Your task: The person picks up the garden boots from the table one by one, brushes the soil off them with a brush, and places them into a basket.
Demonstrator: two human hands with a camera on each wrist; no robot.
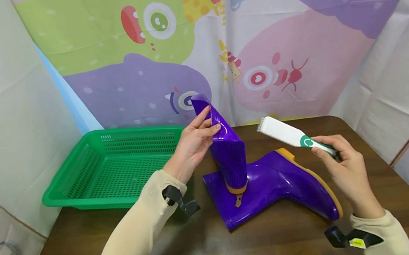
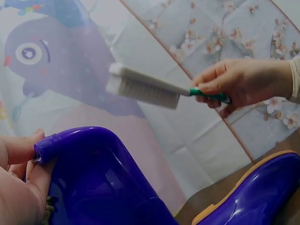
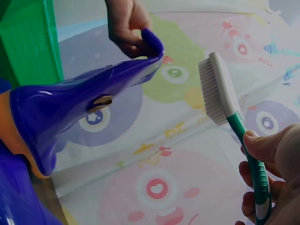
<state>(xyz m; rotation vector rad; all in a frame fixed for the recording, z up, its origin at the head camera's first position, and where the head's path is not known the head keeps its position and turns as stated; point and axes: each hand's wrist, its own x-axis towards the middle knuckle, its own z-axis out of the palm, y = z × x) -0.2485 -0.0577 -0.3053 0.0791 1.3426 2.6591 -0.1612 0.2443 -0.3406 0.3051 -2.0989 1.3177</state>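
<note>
My left hand [image 1: 194, 141] pinches the top rim of a purple rubber boot [image 1: 229, 158], whose shaft is folded flat near the fingers. The boot's yellow-orange sole points down over the second purple boot [image 1: 273, 178], which lies on its side; I cannot tell whether they touch. A small brown patch [image 3: 101, 102] shows on the held boot in the right wrist view. To the right, my right hand [image 1: 347, 169] grips the green and white handle of a scrub brush [image 1: 284, 132]. Its white bristles [image 3: 211, 91] are apart from the boot, facing it in the right wrist view.
A green plastic basket [image 1: 73, 162] with slotted walls stands at the left on the brown wooden table [image 1: 205, 252]. Behind the table hangs a cartoon-printed curtain [image 1: 210, 27], with pale cloth at both sides.
</note>
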